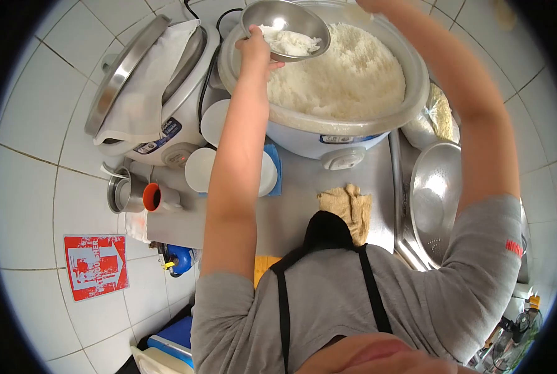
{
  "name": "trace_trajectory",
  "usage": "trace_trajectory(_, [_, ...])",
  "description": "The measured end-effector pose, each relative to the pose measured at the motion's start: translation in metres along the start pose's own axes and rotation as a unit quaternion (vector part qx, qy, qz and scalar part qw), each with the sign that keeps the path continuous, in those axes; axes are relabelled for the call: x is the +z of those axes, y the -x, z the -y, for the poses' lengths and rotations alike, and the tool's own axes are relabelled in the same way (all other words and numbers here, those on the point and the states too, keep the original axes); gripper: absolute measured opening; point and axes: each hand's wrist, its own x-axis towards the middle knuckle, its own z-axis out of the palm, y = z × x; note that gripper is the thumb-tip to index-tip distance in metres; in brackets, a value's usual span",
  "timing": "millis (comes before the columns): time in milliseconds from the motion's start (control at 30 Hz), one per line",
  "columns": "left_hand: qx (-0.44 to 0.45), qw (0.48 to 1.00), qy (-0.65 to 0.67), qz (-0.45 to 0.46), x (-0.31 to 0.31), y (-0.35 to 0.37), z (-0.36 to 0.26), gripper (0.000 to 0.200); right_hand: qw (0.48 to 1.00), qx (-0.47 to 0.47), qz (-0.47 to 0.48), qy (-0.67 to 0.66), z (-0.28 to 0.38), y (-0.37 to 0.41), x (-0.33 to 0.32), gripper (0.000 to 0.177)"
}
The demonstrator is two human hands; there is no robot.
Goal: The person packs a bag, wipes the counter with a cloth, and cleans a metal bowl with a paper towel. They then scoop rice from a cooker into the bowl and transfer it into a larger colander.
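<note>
A metal bowl (pixel 303 23) with some white rice (pixel 289 41) in it is tilted above the left part of a large rice cooker (pixel 347 128). My left hand (pixel 258 47) grips the bowl by its left side. Cooked rice (pixel 347 81) fills much of the cooker, heaped higher toward the back. My right hand (pixel 371 5) is at the top edge of the view, above the cooker's far rim. It is mostly cut off, and its fingers and anything in them cannot be made out.
Left stands a second cooker (pixel 185 118) with a tilted lid (pixel 126 75) and white cloth. White bowls (pixel 200 169), an orange-lined cup (pixel 156 197) and a metal mug (pixel 129 192) are nearer. A brown cloth (pixel 351 209) lies in front; a metal colander (pixel 436 196) stands right.
</note>
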Motion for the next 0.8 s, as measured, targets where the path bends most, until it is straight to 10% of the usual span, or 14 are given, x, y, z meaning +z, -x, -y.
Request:
trace_trajectory(133, [0.065,0.994,0.084,-0.036,-0.001,0.013,-0.008,0.056,0.999,-0.009,-0.034,-0.035,-0.005,-0.028,0.124,0.013])
trace_trajectory(800, [0.131,0.982,0.115,-0.069,-0.005,0.008,-0.008,0.063,0.991,-0.106,0.059,-0.055,0.026,0.050,0.081,0.024])
